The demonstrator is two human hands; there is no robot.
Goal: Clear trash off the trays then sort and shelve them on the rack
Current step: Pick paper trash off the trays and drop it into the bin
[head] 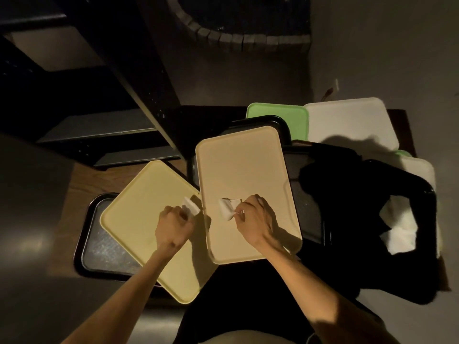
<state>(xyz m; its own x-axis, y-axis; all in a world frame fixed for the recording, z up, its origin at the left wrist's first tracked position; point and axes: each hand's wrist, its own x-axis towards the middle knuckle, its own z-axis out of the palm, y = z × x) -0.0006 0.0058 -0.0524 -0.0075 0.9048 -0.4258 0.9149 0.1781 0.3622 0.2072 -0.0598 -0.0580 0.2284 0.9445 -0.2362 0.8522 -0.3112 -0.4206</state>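
A yellow tray [139, 219] lies tilted at the left, resting on a black tray [99, 249]. A beige tray [243, 167] lies in the middle over other black trays. My left hand [173, 225] is closed on a crumpled white paper scrap [191, 207] above the yellow tray's right edge. My right hand [255, 219] pinches another white paper scrap [227, 208] on the beige tray. Further back lie a green tray [283, 117] and a white tray [347, 120].
A big black tray [419, 192] at the right holds white crumpled paper [402, 232], partly in shadow. A dark rack [119, 90] with shelves stands at the back left. A round dark bin [238, 26] sits at the top. The trays rest on a wooden table [82, 184].
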